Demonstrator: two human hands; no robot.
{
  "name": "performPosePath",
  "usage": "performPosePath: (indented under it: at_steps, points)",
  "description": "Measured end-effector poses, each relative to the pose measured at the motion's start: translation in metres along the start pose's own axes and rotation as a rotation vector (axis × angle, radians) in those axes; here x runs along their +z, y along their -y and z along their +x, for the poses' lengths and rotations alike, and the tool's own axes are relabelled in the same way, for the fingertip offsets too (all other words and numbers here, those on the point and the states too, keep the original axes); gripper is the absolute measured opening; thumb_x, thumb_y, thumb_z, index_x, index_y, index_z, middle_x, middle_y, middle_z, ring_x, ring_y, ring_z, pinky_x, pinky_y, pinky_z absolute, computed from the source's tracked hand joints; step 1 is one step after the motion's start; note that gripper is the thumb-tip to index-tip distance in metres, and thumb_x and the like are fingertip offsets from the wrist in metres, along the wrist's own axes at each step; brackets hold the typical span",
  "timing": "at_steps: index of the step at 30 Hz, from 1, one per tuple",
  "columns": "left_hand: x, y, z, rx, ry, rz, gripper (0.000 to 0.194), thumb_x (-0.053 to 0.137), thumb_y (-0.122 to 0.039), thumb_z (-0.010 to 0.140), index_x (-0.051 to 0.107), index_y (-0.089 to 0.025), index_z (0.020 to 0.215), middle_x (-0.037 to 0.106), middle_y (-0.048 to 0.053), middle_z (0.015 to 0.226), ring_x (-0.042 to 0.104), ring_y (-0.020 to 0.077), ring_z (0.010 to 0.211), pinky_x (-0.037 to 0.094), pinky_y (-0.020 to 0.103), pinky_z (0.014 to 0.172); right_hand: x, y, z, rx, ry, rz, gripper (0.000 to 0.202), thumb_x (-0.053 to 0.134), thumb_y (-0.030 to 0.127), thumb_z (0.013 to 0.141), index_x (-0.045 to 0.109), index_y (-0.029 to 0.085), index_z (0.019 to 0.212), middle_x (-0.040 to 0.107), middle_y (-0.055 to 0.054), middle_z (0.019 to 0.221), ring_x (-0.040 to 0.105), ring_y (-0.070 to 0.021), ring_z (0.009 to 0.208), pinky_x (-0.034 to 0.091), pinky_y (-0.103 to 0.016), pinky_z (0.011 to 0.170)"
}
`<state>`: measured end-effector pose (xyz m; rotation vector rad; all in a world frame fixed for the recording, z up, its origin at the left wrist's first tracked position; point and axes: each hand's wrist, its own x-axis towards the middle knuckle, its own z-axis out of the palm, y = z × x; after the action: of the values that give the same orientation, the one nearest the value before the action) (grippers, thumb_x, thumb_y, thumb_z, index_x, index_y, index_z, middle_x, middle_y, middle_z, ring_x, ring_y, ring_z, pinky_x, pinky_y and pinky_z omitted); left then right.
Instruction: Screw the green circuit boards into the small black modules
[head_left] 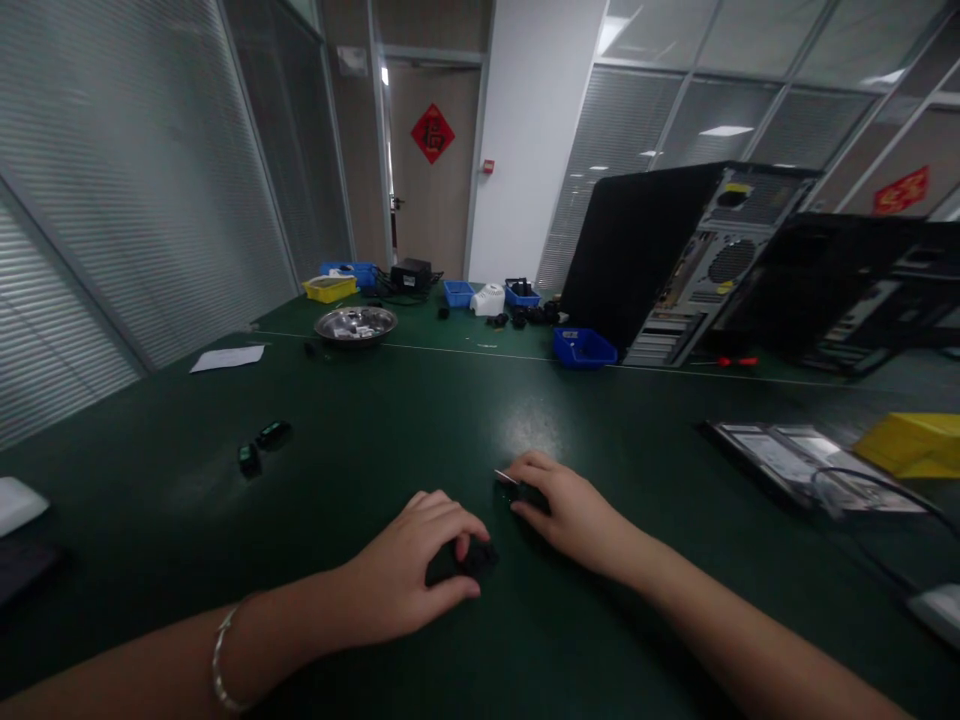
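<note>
At the front middle of the green table, my left hand (420, 565) has its fingers and thumb curved around a small black part (480, 558), whose exact kind is too dark to make out. Just to the right, my right hand (559, 500) is closed over a thin tool with a bare metal shaft (506, 477). That shaft sticks out past the fingertips toward the left; the rest is hidden under the palm. The two hands are close together but apart. Two small black parts with green faces, one of them a black block (273, 433), lie farther left.
A metal bowl (355, 324) holding small pieces stands at the back left, near a paper sheet (227, 358). Blue bins, including one blue bin (585, 348), line the back. Computer towers (652, 250) stand back right. Hard drives (780, 460) and a yellow bin (911, 445) are at right.
</note>
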<state>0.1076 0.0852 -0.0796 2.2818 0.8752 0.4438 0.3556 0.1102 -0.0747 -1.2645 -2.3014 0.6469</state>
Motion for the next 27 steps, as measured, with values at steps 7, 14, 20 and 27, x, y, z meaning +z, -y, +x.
performPosePath:
  at_steps: [7,14,20,27]
  points:
    - [0.001,0.004,-0.001,0.031,-0.006,-0.002,0.032,0.069,-0.028,0.086,0.059,-0.023,0.115,0.062,0.002,0.097,0.054,0.0222,0.097,0.039,0.036,0.087,0.003,0.000,0.002,0.008,-0.026,0.035,0.016,0.063,0.009,0.085,0.064,0.020,0.097,0.066,-0.003,0.097,0.064,-0.0202,0.088,0.050,-0.032,0.078]
    - [0.002,0.004,-0.002,0.022,-0.010,-0.002,0.031,0.068,-0.028,0.086,0.058,-0.024,0.115,0.062,0.002,0.096,0.054,0.0221,0.096,0.039,0.037,0.089,0.014,0.017,-0.014,-0.101,-0.086,0.171,0.010,0.059,0.013,0.091,0.063,0.019,0.098,0.066,-0.003,0.091,0.064,-0.0173,0.086,0.050,-0.028,0.077]
    - [0.004,0.007,0.000,-0.027,-0.027,-0.025,0.036,0.070,-0.027,0.084,0.054,-0.022,0.116,0.059,0.004,0.101,0.053,0.0228,0.096,0.041,0.038,0.086,0.024,0.023,-0.018,-0.240,-0.043,0.227,0.012,0.061,0.013,0.091,0.066,0.019,0.100,0.066,-0.004,0.093,0.064,-0.0155,0.086,0.050,-0.025,0.077]
    - [0.005,0.005,0.001,-0.038,-0.017,-0.030,0.039,0.069,-0.024,0.084,0.051,-0.022,0.118,0.058,0.003,0.100,0.053,0.0222,0.097,0.038,0.040,0.093,0.026,0.020,-0.022,-0.308,0.041,0.111,0.016,0.057,0.008,0.090,0.066,0.018,0.099,0.063,-0.006,0.098,0.062,-0.0165,0.088,0.049,-0.026,0.076]
